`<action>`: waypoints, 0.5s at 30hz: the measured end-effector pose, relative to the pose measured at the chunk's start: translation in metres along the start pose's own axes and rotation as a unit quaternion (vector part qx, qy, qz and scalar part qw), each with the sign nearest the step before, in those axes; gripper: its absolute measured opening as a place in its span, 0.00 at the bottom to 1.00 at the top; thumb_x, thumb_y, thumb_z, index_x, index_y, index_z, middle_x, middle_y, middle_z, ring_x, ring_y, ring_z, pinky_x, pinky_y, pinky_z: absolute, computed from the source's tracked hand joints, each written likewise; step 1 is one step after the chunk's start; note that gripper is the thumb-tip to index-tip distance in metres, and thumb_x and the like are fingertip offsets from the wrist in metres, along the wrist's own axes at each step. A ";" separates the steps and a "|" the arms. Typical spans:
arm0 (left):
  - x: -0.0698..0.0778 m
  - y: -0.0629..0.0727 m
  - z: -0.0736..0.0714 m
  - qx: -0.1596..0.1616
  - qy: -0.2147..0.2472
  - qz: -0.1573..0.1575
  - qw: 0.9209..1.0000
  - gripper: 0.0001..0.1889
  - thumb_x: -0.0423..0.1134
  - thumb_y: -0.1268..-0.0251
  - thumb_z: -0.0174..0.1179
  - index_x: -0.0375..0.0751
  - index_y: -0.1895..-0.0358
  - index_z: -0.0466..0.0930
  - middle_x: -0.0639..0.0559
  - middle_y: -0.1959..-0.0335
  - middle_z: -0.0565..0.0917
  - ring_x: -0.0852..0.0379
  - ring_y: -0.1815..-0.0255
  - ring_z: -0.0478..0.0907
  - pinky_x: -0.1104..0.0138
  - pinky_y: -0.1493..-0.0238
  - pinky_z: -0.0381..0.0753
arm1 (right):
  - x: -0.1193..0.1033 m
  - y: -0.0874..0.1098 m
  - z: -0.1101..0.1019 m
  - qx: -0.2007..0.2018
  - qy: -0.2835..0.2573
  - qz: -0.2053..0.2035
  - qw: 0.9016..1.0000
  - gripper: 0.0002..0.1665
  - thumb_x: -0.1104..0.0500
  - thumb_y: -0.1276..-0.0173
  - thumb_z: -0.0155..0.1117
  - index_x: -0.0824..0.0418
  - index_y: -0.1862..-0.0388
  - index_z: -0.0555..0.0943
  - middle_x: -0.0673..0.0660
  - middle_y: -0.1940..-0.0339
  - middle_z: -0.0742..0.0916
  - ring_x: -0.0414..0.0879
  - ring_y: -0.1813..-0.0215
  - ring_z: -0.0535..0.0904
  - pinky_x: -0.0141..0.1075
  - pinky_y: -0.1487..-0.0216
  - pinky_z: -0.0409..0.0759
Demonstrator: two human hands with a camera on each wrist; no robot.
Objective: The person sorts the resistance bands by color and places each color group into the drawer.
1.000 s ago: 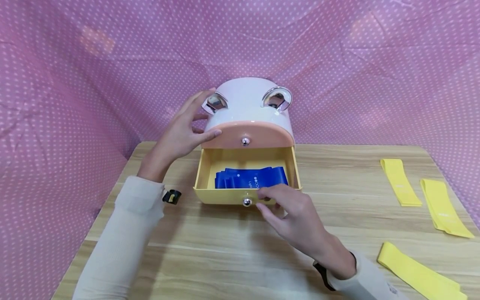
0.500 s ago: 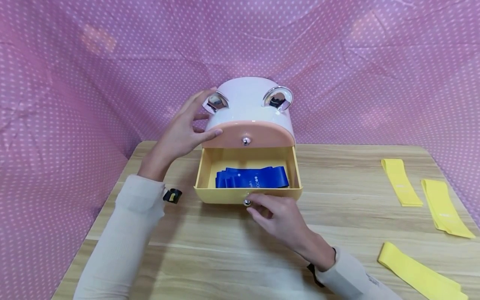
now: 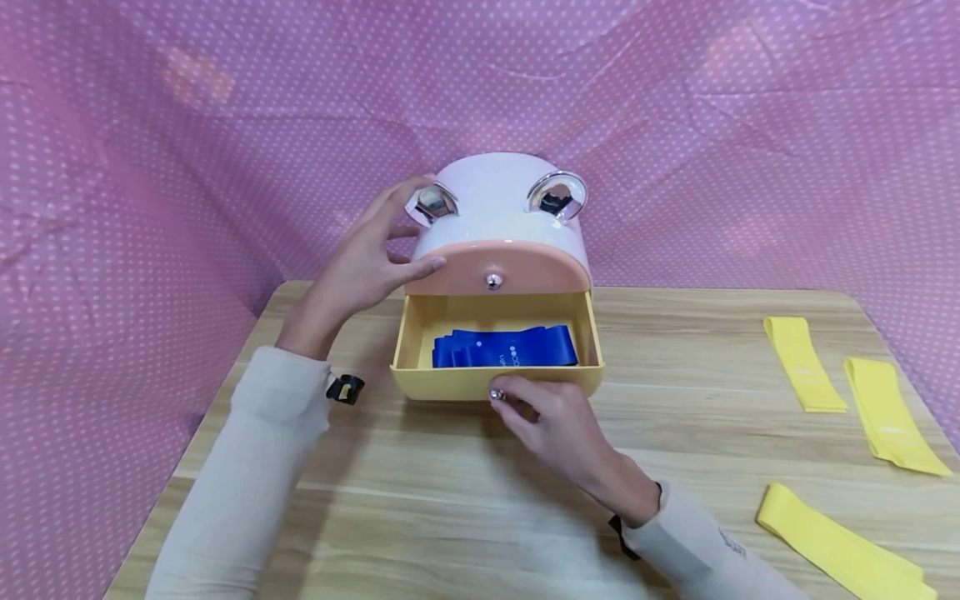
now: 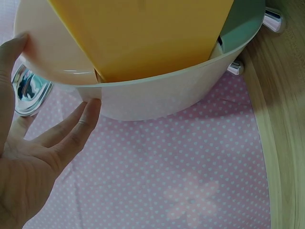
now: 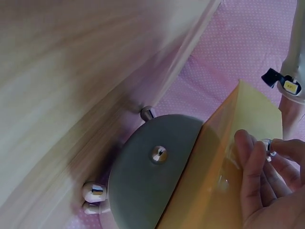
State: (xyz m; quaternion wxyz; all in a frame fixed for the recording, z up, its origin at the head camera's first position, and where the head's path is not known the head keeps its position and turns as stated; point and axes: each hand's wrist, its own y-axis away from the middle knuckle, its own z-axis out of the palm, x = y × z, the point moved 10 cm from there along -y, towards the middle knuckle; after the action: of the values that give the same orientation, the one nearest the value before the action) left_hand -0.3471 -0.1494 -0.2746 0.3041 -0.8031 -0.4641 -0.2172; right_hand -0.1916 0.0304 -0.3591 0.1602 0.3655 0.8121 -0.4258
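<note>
A white rounded desktop drawer box with silver ear-like rings stands on the table. Its yellow drawer is pulled out and holds folded blue bands. My left hand grips the box's left side, thumb against the peach upper drawer. In the left wrist view, the fingertips press the white side wall. At the front, my right hand pinches the yellow drawer's silver knob between thumb and index finger. The right wrist view shows a grey-green lower drawer beneath it.
Three yellow bands lie at the right of the wooden table: one at the back, one by the right edge, one nearer the front. Pink dotted cloth hangs behind and around the table.
My right hand has moved left along the drawer front and taken hold of the knob. The yellow drawer has slid slightly inward with the blue bands. My left hand has stayed on the box.
</note>
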 end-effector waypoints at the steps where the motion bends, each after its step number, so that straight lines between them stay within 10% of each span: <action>1: -0.001 0.000 0.000 -0.001 0.002 -0.002 1.000 0.48 0.50 0.36 0.75 0.75 0.18 0.55 0.53 0.17 0.59 0.40 0.30 0.78 0.53 0.44 0.92 | 0.002 -0.002 0.000 -0.001 0.000 0.005 1.000 0.08 0.67 0.32 0.73 0.62 0.55 0.89 0.53 0.64 0.93 0.38 0.69 0.86 0.30 0.67 0.90; 15: 0.000 -0.002 -0.001 -0.016 0.021 -0.017 0.999 0.48 0.49 0.37 0.76 0.74 0.19 0.56 0.48 0.19 0.62 0.37 0.29 0.77 0.51 0.44 0.92 | 0.037 -0.045 0.000 0.025 0.020 0.017 0.999 0.07 0.68 0.30 0.71 0.64 0.54 0.89 0.57 0.61 0.93 0.47 0.62 0.91 0.38 0.59 0.93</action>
State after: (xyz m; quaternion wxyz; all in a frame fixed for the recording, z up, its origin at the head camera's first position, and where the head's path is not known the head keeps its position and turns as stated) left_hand -0.3488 -0.1495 -0.2735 0.2973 -0.7951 -0.4674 -0.2469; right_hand -0.2500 0.0305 -0.3549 0.1417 0.3918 0.7980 -0.4354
